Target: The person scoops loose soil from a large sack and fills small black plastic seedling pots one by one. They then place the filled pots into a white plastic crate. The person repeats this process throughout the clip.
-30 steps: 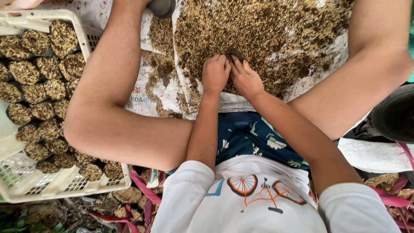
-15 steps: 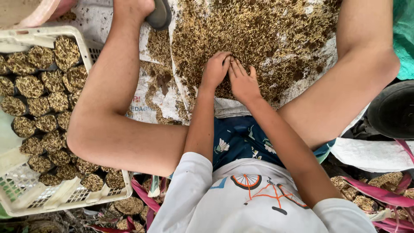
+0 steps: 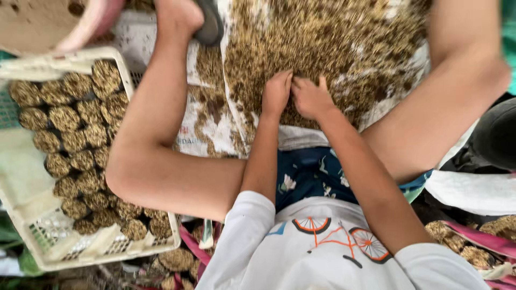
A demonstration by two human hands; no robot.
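Note:
I look straight down at myself sitting with my legs spread on the ground. My left hand (image 3: 277,91) and my right hand (image 3: 310,98) rest side by side, almost touching, at the near edge of a heap of small brown bits (image 3: 322,48) spread over a white sack sheet (image 3: 207,121). Both hands have their fingers curled down into the brown bits. What the fingers pinch is hidden beneath them. My bent left leg (image 3: 156,139) and right leg (image 3: 446,102) frame the heap.
A white plastic crate (image 3: 32,215) at the left holds several round brown bundles (image 3: 80,145) stacked on end. More bundles lie at the bottom (image 3: 177,259) and at the right (image 3: 457,239). A pink-rimmed basin (image 3: 86,27) sits at top left, a dark object (image 3: 497,134) at the right.
The view has shifted, so the crate and legs sit slightly differently in frame. My hands have stayed together at the heap's near edge, their fingers working in the brown bits.

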